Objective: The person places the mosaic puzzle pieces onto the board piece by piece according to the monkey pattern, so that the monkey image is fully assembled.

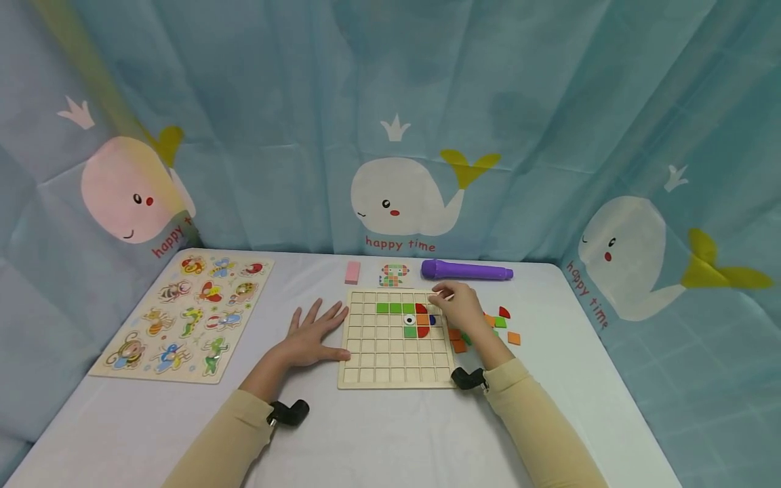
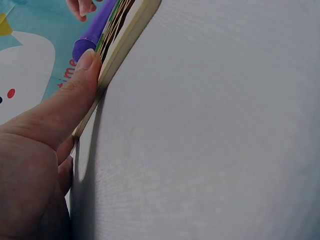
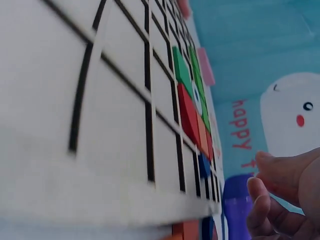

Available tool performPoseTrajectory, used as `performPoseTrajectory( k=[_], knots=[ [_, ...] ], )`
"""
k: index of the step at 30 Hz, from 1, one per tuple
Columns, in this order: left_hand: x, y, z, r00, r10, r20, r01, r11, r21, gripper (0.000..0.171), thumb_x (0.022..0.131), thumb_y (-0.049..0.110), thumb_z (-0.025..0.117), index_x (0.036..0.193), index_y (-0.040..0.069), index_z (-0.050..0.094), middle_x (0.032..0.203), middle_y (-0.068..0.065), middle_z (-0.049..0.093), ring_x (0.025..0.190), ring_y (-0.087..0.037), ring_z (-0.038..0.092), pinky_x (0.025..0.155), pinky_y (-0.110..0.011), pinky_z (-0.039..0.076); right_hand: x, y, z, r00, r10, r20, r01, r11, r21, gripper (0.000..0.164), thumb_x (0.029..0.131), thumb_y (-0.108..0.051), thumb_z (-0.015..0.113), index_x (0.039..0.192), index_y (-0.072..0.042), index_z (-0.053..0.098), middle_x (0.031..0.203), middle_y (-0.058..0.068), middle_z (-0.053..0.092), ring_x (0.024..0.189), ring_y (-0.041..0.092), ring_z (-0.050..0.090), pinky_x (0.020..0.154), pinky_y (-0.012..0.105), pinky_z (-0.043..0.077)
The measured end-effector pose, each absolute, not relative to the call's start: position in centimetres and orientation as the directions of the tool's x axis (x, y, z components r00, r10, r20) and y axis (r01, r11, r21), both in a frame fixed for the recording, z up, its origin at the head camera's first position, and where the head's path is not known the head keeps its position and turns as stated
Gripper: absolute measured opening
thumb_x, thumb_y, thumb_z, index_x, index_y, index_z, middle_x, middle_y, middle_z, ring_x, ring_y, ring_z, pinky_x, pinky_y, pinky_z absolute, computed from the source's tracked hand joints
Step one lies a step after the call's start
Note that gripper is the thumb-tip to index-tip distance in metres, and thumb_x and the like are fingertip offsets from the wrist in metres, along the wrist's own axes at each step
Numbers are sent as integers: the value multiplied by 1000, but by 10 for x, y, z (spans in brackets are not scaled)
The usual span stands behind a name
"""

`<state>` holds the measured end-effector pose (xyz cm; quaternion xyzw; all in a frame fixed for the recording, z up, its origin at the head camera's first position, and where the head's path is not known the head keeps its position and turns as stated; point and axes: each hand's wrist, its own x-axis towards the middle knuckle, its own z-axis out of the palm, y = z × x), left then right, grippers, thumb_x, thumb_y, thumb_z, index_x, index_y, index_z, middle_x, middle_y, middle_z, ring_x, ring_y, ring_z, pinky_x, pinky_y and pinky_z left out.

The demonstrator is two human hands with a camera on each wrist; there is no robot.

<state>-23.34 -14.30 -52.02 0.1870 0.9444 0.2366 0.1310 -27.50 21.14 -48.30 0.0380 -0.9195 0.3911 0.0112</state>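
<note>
A wooden grid board (image 1: 381, 361) lies on the white table. Green squares (image 1: 395, 308), red curved pieces (image 1: 423, 332), an orange square, a blue rounded piece (image 1: 432, 320) and an eye piece (image 1: 409, 320) sit in its upper right cells. With fingers spread, my left hand (image 1: 311, 341) rests at the board's left edge; its thumb (image 2: 82, 92) touches the rim. Over the upper right corner hovers my right hand (image 1: 462, 308), fingers loosely bent. In the right wrist view a gap shows between thumb and fingers (image 3: 257, 215), and no piece is visible there.
Loose coloured pieces (image 1: 514, 338) lie right of the board, partly hidden by the right hand. Behind it are a pink block (image 1: 352, 272), a patterned picture card (image 1: 394, 275) and a purple microphone (image 1: 468, 270). An insect puzzle board (image 1: 236, 315) lies left. Whale-printed curtains surround the table.
</note>
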Motion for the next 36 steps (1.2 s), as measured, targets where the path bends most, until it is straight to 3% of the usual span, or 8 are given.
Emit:
performPoseTrajectory(
  k=[4,11,19,29,36],
  knots=[
    [-232,-143,-520,-897,416,-148,294,814,502,108,77,72,72,162,24,25,171,-3,14,156,-39,-9,118,-67,-15,-275,226,-485,-999,-13,51,-45,713,-700,27,95,-29,72,116,-12,73,96,6,70,88,23,66,69,32,55],
    [-232,-143,-520,-900,410,-150,289,816,500,108,77,71,72,162,24,26,171,-2,15,156,-39,-9,118,-66,-15,-275,254,-485,-999,40,24,11,696,-718,36,96,-29,71,122,-5,70,100,12,71,77,25,70,60,30,55],
    [-230,-142,-519,-899,411,-149,289,814,504,108,77,70,73,161,23,26,171,-3,16,156,-39,-8,118,-66,-15,-274,288,-487,-992,124,-14,100,716,-691,37,98,-34,67,124,-8,69,111,15,69,101,30,62,76,37,54],
    [-232,-139,-519,-895,422,-147,301,813,498,107,77,72,72,162,24,26,171,-2,15,156,-39,-8,118,-67,-14,-266,327,-489,-961,260,-92,257,727,-636,39,97,-35,67,121,-4,66,106,15,65,90,27,59,72,31,48],
    [-231,-142,-518,-897,416,-152,292,814,502,108,77,71,72,162,23,25,171,-2,15,156,-39,-8,118,-66,-15,-263,336,-489,-923,331,-195,383,755,-532,41,94,-39,69,109,-1,63,101,17,64,84,28,57,66,34,46]
  ],
)
